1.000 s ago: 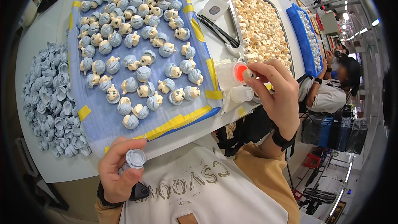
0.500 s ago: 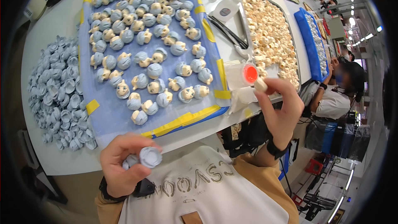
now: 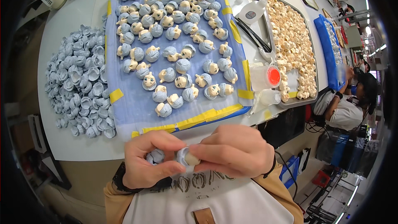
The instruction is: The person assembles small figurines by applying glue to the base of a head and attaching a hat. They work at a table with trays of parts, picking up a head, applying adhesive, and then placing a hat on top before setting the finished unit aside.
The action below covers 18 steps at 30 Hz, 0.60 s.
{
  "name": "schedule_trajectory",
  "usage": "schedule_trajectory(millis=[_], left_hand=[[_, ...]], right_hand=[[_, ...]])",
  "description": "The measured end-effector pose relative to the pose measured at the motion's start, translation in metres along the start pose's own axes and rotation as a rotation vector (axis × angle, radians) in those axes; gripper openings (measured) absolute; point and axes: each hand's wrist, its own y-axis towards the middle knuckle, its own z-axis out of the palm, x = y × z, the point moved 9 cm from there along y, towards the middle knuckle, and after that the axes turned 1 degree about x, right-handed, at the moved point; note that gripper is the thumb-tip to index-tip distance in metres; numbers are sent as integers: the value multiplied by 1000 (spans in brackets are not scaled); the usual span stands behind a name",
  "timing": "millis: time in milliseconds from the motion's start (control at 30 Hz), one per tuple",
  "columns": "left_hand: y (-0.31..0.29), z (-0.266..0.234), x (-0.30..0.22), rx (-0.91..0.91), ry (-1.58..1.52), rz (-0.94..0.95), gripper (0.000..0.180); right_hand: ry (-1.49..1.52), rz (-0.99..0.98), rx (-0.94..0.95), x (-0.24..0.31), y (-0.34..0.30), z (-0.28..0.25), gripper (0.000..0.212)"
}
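My left hand [image 3: 145,164] pinches a grey-blue hair cap [image 3: 181,156] between thumb and forefinger, in front of the apron. A second grey-blue cap [image 3: 155,157] is tucked in the same hand. My right hand [image 3: 238,151] holds a small cream doll face piece [image 3: 191,160] against the first cap's open side; its fingers hide part of the piece. Beyond my hands, a film-lined blue tray [image 3: 130,120] carries rows of doll heads [image 3: 166,29] with cream faces and grey-blue hair.
Loose hair caps [image 3: 81,83] are heaped at the left. To the right, a metal tray [image 3: 296,104] holds cream face pieces [image 3: 296,54]. Between the trays are a red-topped pot [image 3: 273,76], a white bottle [image 3: 252,12] and black tweezers [image 3: 256,35]. A co-worker [image 3: 347,108] sits at far right.
My right hand has brought the cream face piece from beside the red-topped pot over to the cap in my left hand. The hands are now together, and the view has shifted.
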Motion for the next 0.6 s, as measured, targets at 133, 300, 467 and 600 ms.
schedule_trajectory(millis=[133,300,467,600], left_hand=[[0,0,1,-10,43,-30,29],[-7,-6,12,-132,-35,-137,42],[-7,0,11,-62,-24,-255,46],[-10,-8,-15,6,232,-223,42]], right_hand=[[-53,-8,26,1,-2,5,29],[-177,14,45,5,4,11,36],[-250,5,88,2,4,20,36],[-350,91,104,-14,-5,-6,33]])
